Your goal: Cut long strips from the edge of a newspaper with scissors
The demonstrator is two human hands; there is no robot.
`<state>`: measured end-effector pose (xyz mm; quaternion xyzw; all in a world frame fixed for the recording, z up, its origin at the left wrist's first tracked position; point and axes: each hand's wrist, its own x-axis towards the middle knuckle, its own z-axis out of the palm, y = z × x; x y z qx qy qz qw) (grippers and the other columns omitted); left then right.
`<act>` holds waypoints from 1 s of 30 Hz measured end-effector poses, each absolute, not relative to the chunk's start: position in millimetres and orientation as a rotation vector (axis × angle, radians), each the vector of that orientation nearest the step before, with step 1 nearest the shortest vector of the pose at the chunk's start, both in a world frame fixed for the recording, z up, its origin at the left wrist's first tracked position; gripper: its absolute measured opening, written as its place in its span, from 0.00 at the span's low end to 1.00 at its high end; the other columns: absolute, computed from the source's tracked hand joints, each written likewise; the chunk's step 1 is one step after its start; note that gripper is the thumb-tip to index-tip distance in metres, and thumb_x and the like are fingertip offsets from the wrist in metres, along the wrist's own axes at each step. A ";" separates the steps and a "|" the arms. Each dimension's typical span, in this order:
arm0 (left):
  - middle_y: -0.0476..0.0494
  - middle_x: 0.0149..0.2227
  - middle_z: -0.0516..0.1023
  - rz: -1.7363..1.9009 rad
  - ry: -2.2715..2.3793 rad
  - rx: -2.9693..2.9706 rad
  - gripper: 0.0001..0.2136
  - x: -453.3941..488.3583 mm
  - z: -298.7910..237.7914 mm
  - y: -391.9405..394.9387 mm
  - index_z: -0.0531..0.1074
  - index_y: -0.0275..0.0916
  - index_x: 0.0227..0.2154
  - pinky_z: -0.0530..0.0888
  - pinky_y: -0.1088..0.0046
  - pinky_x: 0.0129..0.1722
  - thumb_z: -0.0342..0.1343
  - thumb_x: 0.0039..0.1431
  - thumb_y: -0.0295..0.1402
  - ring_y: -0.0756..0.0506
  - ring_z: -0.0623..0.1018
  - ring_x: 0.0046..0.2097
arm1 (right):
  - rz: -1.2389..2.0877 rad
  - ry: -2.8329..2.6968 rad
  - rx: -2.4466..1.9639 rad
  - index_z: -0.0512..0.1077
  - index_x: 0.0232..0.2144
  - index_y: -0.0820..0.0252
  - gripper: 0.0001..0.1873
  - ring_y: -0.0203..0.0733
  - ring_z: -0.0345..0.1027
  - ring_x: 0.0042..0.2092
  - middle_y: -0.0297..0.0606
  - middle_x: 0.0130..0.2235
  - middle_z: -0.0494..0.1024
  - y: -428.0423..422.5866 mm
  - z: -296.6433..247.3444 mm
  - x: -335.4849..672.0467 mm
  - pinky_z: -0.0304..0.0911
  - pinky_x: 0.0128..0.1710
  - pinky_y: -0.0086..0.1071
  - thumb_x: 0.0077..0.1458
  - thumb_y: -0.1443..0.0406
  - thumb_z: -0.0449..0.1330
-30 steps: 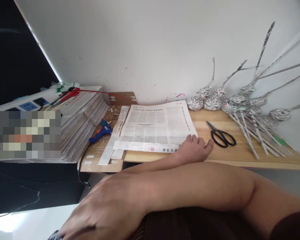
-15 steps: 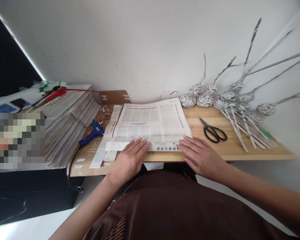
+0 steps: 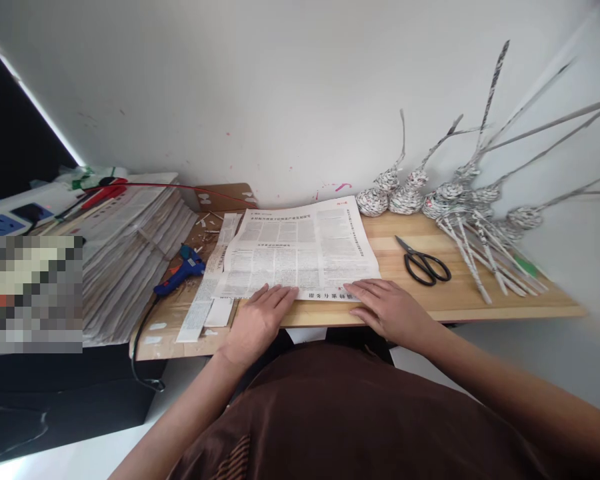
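A newspaper sheet lies on the wooden table in front of me, its near edge folded up into a narrow strip. My left hand rests with outstretched fingers on the left part of that fold. On the fold's right part lies my right hand, fingers extended and thumb apart near the table edge. Black-handled scissors lie to the right of the sheet, blades slightly apart. Cut paper strips lie left of the sheet, beside a blue glue gun.
A tall stack of newspapers stands at the left, with a power strip near it. Several woven paper gourd shapes line the wall at the right. Rolled paper sticks lie before them. A cable hangs off the table.
My right hand has slid left along the fold, closer to my left hand. The fold's left end has flattened or turned under. The view has shifted slightly.
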<state>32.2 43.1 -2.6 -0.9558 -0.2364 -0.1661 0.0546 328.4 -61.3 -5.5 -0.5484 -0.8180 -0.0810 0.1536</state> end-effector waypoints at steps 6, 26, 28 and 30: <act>0.36 0.52 0.79 -0.801 -0.740 -2.871 0.22 35.1 -1.2 38.3 0.72 0.33 0.54 0.73 0.53 0.57 0.46 0.59 0.16 0.39 0.78 0.54 | -0.357 -2.347 -1.564 0.72 0.56 0.61 0.18 0.48 0.73 0.49 0.44 0.51 0.80 -49.2 -3.1 320.5 0.68 0.48 0.43 0.65 0.67 0.55; 0.35 0.57 0.76 -2.281 -2.559 -2.784 0.25 60.4 -14.7 38.9 0.68 0.35 0.59 0.75 0.57 0.55 0.59 0.59 0.33 0.39 0.77 0.56 | -0.426 -2.314 -1.392 0.75 0.51 0.63 0.16 0.46 0.74 0.45 0.43 0.47 0.82 -66.5 -3.0 293.0 0.67 0.40 0.40 0.66 0.70 0.52; 0.37 0.54 0.78 -2.073 -2.415 -2.924 0.25 56.8 -14.8 41.6 0.69 0.36 0.59 0.74 0.57 0.55 0.58 0.58 0.35 0.39 0.77 0.55 | -0.388 -2.326 -1.369 0.75 0.50 0.64 0.16 0.47 0.74 0.45 0.43 0.47 0.82 -68.5 -5.3 292.1 0.69 0.41 0.41 0.65 0.70 0.52; 0.39 0.52 0.80 -2.000 -2.313 -2.993 0.25 52.0 -11.3 43.3 0.70 0.37 0.59 0.74 0.56 0.56 0.59 0.57 0.36 0.39 0.77 0.55 | -0.334 -2.337 -1.325 0.75 0.51 0.64 0.16 0.48 0.74 0.46 0.43 0.46 0.82 -71.5 -6.3 290.1 0.70 0.43 0.41 0.64 0.71 0.53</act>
